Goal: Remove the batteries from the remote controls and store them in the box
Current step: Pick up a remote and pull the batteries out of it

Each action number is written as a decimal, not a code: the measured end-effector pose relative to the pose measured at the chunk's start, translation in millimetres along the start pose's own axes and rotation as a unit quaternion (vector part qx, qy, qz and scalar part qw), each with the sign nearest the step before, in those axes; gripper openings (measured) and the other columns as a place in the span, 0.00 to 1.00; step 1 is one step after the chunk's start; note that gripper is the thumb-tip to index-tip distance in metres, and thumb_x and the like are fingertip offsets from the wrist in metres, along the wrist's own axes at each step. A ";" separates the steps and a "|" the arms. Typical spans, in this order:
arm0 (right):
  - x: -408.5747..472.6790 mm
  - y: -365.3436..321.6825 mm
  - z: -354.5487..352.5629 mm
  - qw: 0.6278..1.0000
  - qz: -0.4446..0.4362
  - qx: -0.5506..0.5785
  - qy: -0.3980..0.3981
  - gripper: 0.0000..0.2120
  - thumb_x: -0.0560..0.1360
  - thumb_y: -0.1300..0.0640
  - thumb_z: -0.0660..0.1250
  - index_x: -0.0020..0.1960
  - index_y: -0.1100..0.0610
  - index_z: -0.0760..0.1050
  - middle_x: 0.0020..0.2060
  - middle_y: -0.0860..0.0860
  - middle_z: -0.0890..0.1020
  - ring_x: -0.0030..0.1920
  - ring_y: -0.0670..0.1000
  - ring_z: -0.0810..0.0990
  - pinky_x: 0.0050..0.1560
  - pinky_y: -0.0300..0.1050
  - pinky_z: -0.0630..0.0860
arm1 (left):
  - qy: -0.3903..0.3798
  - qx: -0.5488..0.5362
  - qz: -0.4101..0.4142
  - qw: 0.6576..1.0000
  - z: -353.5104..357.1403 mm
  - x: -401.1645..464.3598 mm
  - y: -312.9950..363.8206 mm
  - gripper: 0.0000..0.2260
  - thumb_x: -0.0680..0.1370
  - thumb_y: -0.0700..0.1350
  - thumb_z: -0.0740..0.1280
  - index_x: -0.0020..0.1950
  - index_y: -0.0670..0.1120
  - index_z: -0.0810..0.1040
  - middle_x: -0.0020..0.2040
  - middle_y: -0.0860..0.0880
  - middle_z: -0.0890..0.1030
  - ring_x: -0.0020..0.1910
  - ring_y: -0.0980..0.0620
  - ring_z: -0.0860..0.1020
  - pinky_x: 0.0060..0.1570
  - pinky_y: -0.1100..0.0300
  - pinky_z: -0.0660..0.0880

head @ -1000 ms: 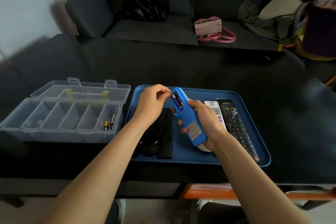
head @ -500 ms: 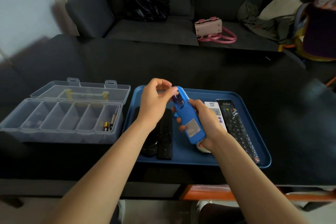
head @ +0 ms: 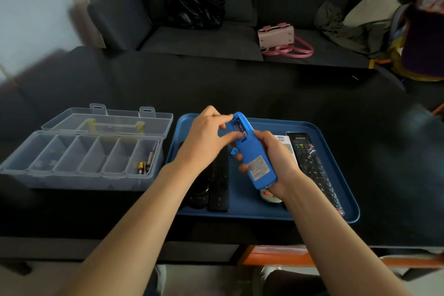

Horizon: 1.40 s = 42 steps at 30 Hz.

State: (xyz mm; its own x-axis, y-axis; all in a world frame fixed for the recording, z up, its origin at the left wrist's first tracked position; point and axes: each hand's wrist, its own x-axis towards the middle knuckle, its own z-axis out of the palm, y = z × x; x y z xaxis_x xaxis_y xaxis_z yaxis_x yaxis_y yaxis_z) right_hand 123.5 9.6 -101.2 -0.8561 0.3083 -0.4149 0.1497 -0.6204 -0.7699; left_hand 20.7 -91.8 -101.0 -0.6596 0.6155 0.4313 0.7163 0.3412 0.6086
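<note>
Item one: blue remote (head: pixel 255 158), back side up, battery bay open at its far end, held above the blue tray (head: pixel 336 199). My right hand (head: pixel 276 163) wraps its lower body, fingers curled round it. My left hand (head: pixel 206 137) sits at the bay, thumb and fingertips pinching at a battery (head: pixel 241 127) still seated there.

Item two: clear compartment box (head: pixel 79 163), lid open, left of the tray on the black table (head: pixel 240 84); loose batteries (head: pixel 144 166) lie in its rightmost compartment.

Item three: on the tray, two black remotes (head: pixel 216 185) under my left wrist, a long black remote (head: pixel 312 168) at right.
</note>
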 end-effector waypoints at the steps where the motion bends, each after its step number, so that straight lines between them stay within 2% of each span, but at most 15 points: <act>1: -0.1 0.2 0.4 1.000 0.002 -0.001 0.001 0.16 0.79 0.52 0.57 0.61 0.60 0.73 0.50 0.59 0.77 0.31 0.49 0.75 0.25 0.38 0.72 | -0.001 0.002 0.006 1.000 0.1 0.1 -0.2 0.22 0.72 0.48 0.71 0.65 0.44 0.74 0.44 0.50 0.69 0.37 0.60 0.68 0.39 0.75 0.66; 6: -3.0 0.8 2.6 1.000 0.003 -0.018 0.006 0.15 0.80 0.52 0.55 0.59 0.59 0.73 0.47 0.58 0.78 0.31 0.48 0.74 0.25 0.37 0.71 | -0.007 0.013 0.005 1.000 -0.7 0.5 0.1 0.18 0.71 0.48 0.72 0.58 0.42 0.79 0.42 0.48 0.69 0.40 0.54 0.70 0.35 0.73 0.64; 13: -6.4 0.8 3.8 0.999 -0.001 -0.041 0.034 0.13 0.80 0.52 0.55 0.54 0.59 0.73 0.40 0.56 0.78 0.31 0.49 0.74 0.24 0.37 0.71 | -0.056 0.023 0.034 0.998 0.0 -1.2 3.0 0.18 0.75 0.47 0.68 0.62 0.40 0.76 0.45 0.48 0.69 0.42 0.55 0.70 0.37 0.71 0.65; 15: -6.6 1.2 4.5 0.998 -0.003 -0.042 0.044 0.12 0.80 0.53 0.56 0.52 0.59 0.73 0.37 0.56 0.78 0.30 0.49 0.74 0.23 0.37 0.71 | -0.068 0.025 0.039 0.997 2.7 -2.2 2.9 0.16 0.76 0.45 0.66 0.60 0.38 0.76 0.44 0.48 0.69 0.42 0.56 0.69 0.38 0.72 0.65; 19: -5.8 1.0 6.3 0.998 -0.012 -0.046 0.045 0.11 0.80 0.53 0.56 0.51 0.59 0.74 0.36 0.55 0.77 0.30 0.49 0.74 0.24 0.37 0.71 | -0.072 0.045 0.064 0.994 11.2 -5.6 2.9 0.13 0.79 0.43 0.62 0.56 0.36 0.79 0.43 0.48 0.68 0.39 0.56 0.69 0.38 0.68 0.61; 22: -6.1 -0.2 7.1 0.998 -0.015 -0.042 0.046 0.11 0.80 0.53 0.56 0.51 0.59 0.74 0.36 0.55 0.77 0.30 0.49 0.74 0.24 0.38 0.71 | -0.071 0.034 0.073 0.994 10.1 -5.5 2.6 0.12 0.79 0.42 0.62 0.54 0.36 0.80 0.42 0.47 0.70 0.39 0.55 0.70 0.36 0.67 0.63; 25: -6.9 -1.3 6.5 0.998 -0.012 -0.046 0.041 0.12 0.80 0.53 0.56 0.52 0.58 0.74 0.39 0.56 0.78 0.31 0.49 0.74 0.25 0.38 0.71 | -0.062 0.011 0.072 0.995 6.7 -4.9 2.7 0.11 0.78 0.42 0.63 0.54 0.37 0.80 0.42 0.47 0.71 0.39 0.55 0.71 0.37 0.71 0.67; 30: -5.9 1.7 7.1 0.996 -0.014 -0.069 0.054 0.12 0.80 0.53 0.56 0.51 0.58 0.74 0.38 0.55 0.78 0.30 0.49 0.74 0.25 0.38 0.71 | -0.063 0.015 0.058 0.996 7.6 -4.5 3.1 0.10 0.77 0.42 0.65 0.51 0.37 0.82 0.41 0.47 0.71 0.39 0.55 0.70 0.36 0.73 0.65; 33: -5.0 4.1 6.8 0.995 -0.013 -0.081 0.054 0.12 0.80 0.53 0.55 0.51 0.58 0.74 0.38 0.55 0.79 0.29 0.49 0.74 0.25 0.38 0.71 | -0.084 0.019 0.057 0.995 4.8 -2.8 1.1 0.09 0.76 0.42 0.66 0.47 0.38 0.83 0.40 0.46 0.72 0.39 0.52 0.72 0.37 0.67 0.64; 36: -4.4 5.3 6.4 0.995 -0.011 -0.087 0.046 0.13 0.80 0.53 0.55 0.55 0.59 0.73 0.42 0.57 0.79 0.29 0.49 0.74 0.25 0.39 0.71 | -0.087 0.002 0.047 0.995 -0.2 0.2 -0.6 0.08 0.74 0.42 0.69 0.44 0.37 0.83 0.39 0.42 0.75 0.38 0.49 0.73 0.38 0.61 0.66; 38: -4.7 5.0 6.1 0.994 -0.012 -0.094 0.045 0.13 0.80 0.53 0.54 0.54 0.59 0.73 0.43 0.57 0.79 0.29 0.49 0.74 0.25 0.39 0.70 | -0.086 0.007 0.049 0.995 -1.1 0.2 -0.7 0.09 0.74 0.43 0.69 0.45 0.37 0.83 0.40 0.42 0.76 0.38 0.50 0.73 0.39 0.60 0.66; 42: -3.0 4.9 7.4 0.992 -0.020 -0.105 0.064 0.12 0.80 0.53 0.54 0.49 0.58 0.73 0.38 0.55 0.78 0.30 0.49 0.73 0.25 0.39 0.70 | -0.104 0.043 0.059 0.992 4.8 -3.0 1.8 0.11 0.78 0.43 0.64 0.49 0.37 0.82 0.44 0.42 0.75 0.43 0.48 0.74 0.43 0.59 0.69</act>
State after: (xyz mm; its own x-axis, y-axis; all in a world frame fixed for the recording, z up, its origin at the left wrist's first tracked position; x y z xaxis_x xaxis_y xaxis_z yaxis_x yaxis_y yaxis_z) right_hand 123.1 0.2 -100.1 -0.7961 0.4264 -0.4293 0.2283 -0.4454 -0.8658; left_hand 25.1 -89.6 -104.3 -0.5159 0.7848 0.3434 0.8081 0.3129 0.4990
